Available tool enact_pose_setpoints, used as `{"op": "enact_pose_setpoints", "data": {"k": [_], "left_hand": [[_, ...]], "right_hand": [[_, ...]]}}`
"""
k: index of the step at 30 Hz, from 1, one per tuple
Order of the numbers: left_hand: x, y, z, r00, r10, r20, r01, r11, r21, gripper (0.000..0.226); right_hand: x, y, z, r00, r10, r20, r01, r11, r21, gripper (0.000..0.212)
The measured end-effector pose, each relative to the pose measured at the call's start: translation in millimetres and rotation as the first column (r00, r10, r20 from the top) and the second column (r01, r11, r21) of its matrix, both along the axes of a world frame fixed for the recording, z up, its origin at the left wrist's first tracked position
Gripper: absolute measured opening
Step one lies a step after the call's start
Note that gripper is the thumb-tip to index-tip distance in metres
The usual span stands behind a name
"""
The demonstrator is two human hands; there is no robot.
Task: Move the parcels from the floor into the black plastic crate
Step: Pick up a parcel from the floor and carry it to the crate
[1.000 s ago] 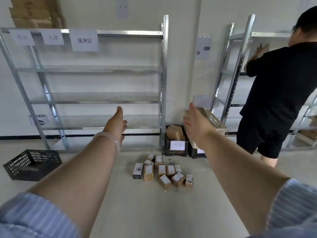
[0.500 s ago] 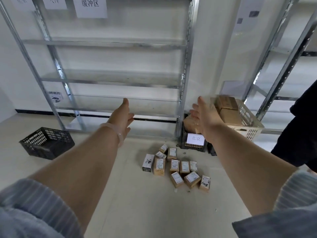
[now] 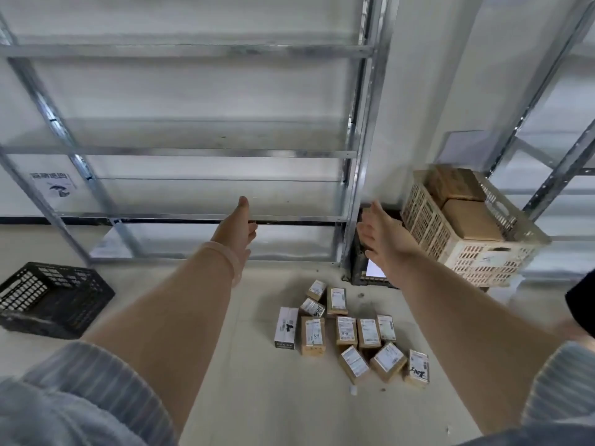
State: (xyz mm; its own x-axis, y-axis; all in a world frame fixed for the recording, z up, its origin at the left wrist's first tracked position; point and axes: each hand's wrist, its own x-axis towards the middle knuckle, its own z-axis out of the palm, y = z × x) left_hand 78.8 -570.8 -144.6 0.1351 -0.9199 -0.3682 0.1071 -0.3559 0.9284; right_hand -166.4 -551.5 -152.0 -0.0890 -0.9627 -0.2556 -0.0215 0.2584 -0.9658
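Nearest the camera, both forearms extend forward from striped grey-blue sleeves. The left hand (image 3: 236, 225) is spread, palm inward, and holds nothing; a pale band sits at its wrist. The right hand (image 3: 383, 235) is likewise spread and empty.

Change since one second ago: the view has tilted down and closed in on the floor. The paper signs on the top shelf and most of the second person have left the frame; only a dark edge remains at the right margin. The parcels now appear larger and lower between the arms. Judgement: the approach is under way and no parcel has yet been picked up.

The parcels (image 3: 351, 333) lie on the floor (image 3: 257, 397) in a loose cluster, touching or just beside one another, below and between the hands. Each carries a white shipping label; the print is too small to read. One bears handwritten dark marks, not legible.

The black plastic crate (image 3: 51, 299) sits on the floor at far left, well apart from the parcels.

Farther back stands a cream crate (image 3: 428, 226) holding brown boxes, beside a dark crate with a white card, its text hidden by the right hand. The metal shelving (image 3: 193, 152) lines the wall; a blurred notice hangs at left.
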Motion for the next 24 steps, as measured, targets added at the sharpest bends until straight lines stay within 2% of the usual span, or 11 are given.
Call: {"op": "enact_pose_setpoints", "data": {"k": [4, 8, 13, 16, 17, 20, 21, 22, 24], "left_hand": [[13.5, -87.9, -40.5, 0.999, -0.041, 0.03, 0.039, 0.998, 0.051, 0.071], [18.3, -160.6, -102.5, 0.993, -0.098, 0.061, 0.089, 0.987, 0.136, 0.067], [29.8, -247.1, -199.7, 0.985, -0.163, 0.054, 0.141, 0.948, 0.287, 0.067], [40.7, -292.3, -264.7, 0.983, -0.17, 0.065, 0.133, 0.917, 0.375, 0.068], [43.9, -305.4, -286.5, 0.982, -0.174, 0.066, 0.134, 0.907, 0.399, 0.067], [52.0, -332.7, -348.6, 0.983, -0.182, 0.013, 0.156, 0.874, 0.461, 0.063], [55.7, -339.3, -372.6, 0.984, -0.177, 0.017, 0.147, 0.864, 0.481, 0.062], [59.8, -346.8, -399.1, 0.984, -0.173, 0.041, 0.131, 0.861, 0.492, 0.061], [66.7, -360.1, -450.0, 0.984, -0.173, 0.049, 0.121, 0.842, 0.526, 0.062]], "right_hand": [[20.4, -70.1, -49.3, 1.0, -0.009, -0.009, 0.01, 0.996, 0.088, 0.07], [28.5, -134.7, -100.4, 0.997, -0.029, 0.067, 0.013, 0.973, 0.231, 0.07], [40.3, -224.1, -191.6, 0.995, -0.005, -0.096, 0.04, 0.929, 0.368, 0.081], [50.3, -274.2, -250.7, 0.993, 0.022, -0.113, 0.029, 0.902, 0.431, 0.079], [56.8, -288.6, -268.2, 0.991, 0.031, -0.133, 0.035, 0.884, 0.467, 0.075], [71.6, -322.6, -318.2, 0.938, 0.215, -0.273, -0.064, 0.879, 0.472, 0.033], [75.7, -332.4, -340.0, 0.918, 0.229, -0.324, -0.048, 0.875, 0.481, 0.023], [78.1, -340.6, -362.6, 0.906, 0.238, -0.349, -0.037, 0.868, 0.496, 0.017], [84.6, -349.2, -412.1, 0.864, 0.298, -0.405, -0.054, 0.856, 0.515, 0.029]]}}
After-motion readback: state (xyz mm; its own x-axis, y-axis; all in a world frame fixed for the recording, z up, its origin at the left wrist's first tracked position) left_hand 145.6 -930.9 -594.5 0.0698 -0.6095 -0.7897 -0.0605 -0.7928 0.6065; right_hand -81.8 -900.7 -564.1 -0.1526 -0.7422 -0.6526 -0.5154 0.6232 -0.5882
